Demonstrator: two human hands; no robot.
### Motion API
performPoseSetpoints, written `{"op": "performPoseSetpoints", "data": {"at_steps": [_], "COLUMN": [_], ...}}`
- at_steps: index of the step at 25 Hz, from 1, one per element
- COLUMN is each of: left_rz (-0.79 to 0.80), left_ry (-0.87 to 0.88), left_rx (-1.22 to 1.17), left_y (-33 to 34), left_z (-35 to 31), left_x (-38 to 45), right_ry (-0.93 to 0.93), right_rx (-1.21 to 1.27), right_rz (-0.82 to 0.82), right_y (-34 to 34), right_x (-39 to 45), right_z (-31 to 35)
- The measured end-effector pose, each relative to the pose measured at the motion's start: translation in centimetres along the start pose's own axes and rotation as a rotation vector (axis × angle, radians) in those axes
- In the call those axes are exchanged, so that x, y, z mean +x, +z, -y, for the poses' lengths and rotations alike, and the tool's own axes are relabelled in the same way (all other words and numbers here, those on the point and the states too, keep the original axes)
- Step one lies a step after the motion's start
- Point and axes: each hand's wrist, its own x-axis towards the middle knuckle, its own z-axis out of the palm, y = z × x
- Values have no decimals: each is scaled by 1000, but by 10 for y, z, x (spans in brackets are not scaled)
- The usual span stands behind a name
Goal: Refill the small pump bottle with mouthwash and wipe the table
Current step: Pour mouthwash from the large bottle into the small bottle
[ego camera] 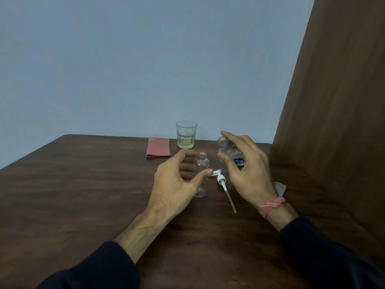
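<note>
Left hand [177, 180] is curling loosely around the pump bottle [201, 163], fingers apart, thumb near the bottle's side; can't tell if it's actually touching. Bottle is standing upright, uncapped and clear, mid-table [83, 195], toward the far edge. Right hand [248, 170] is gripping the mouthwash [228, 152], fingers wrapped around its body, open neck tilting toward the pump bottle. Pump [224, 185] is lying flat on the table between the hands, tube pointing toward the near edge. Glass [186, 134] with a little yellowish liquid is sitting at the far edge, cloth [158, 147] folded just left of it.
</note>
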Motion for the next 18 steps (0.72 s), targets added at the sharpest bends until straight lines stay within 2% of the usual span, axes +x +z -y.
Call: {"op": "performPoseSetpoints", "data": {"at_steps": [7, 18], "left_rz": [9, 20], "left_ry": [7, 32], "left_rx": [-81, -49], "left_y": [4, 5], "left_z": [0, 0], "left_x": [-3, -3], "right_ry": [-168, -220], "right_rx": [-208, -261], "right_rz": [-43, -69], "right_y": [17, 13], "right_x": [-1, -8], "right_z": [-5, -10]}}
